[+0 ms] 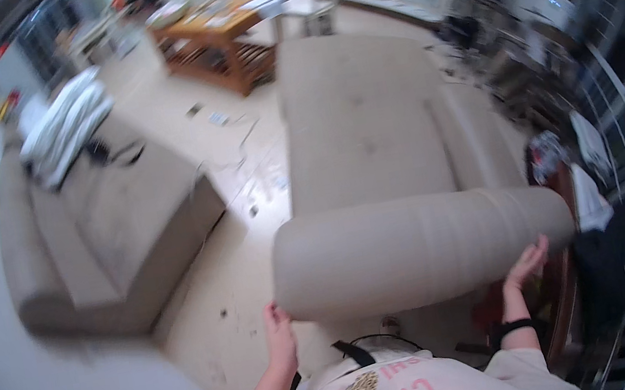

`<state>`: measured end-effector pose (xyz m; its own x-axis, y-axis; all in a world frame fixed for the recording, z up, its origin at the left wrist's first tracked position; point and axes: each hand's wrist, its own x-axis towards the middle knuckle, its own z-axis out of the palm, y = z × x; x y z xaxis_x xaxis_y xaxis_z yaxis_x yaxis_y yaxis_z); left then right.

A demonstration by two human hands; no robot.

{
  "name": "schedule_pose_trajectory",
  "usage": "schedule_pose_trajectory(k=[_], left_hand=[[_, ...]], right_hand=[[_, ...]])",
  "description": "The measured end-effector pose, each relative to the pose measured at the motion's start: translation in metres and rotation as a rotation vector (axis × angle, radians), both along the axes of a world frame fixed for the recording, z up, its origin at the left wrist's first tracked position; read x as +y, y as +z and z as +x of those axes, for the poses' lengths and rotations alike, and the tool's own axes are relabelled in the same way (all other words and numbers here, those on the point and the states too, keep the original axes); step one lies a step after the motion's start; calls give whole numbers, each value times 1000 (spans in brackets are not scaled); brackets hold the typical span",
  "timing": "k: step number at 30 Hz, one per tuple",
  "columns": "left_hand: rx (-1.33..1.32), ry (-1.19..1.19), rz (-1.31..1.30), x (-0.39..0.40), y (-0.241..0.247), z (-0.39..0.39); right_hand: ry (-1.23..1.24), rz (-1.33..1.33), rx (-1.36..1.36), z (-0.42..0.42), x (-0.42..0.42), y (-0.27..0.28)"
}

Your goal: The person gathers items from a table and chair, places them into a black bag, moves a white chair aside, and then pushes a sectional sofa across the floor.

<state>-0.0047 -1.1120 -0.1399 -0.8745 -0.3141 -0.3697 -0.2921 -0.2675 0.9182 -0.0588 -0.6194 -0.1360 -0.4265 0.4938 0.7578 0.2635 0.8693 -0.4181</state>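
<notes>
Before me stands a grey-beige sofa (362, 118) with its rolled armrest (420, 248) nearest to my body. At the armrest's left end, my left hand (278, 324) rests against the lower edge, fingers pointing up. My right hand (530, 264) touches the underside of the same armrest near its right end, palm turned up. The picture is blurred, and how firmly the fingers hold is hard to tell. Both wrists wear black bands.
A second beige sofa (137, 224) with a white folded quilt (68, 124) stands at the left. Beyond are a wooden table (217, 31) and a white chair (317, 2). Cables and small litter lie on the tiled floor (232, 307). Clutter and dark cloth (621, 261) crowd the right side.
</notes>
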Motion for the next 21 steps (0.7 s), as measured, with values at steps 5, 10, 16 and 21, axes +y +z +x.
schedule_pose_trajectory(k=[5, 10, 16, 21], left_hand=[[-103, -120, -93, 1, 37, -3], [155, -160, -153, -17, 16, -7], [278, 32, -115, 33, 14, -32], [285, 256, 115, 35, 6, -47]], right_hand=[[-8, -96, 41, -5, -24, 24], [-7, -117, 74, 2, -18, 21], [165, -28, -196, 12, 6, 35], [483, 117, -364, 4, 77, 50]])
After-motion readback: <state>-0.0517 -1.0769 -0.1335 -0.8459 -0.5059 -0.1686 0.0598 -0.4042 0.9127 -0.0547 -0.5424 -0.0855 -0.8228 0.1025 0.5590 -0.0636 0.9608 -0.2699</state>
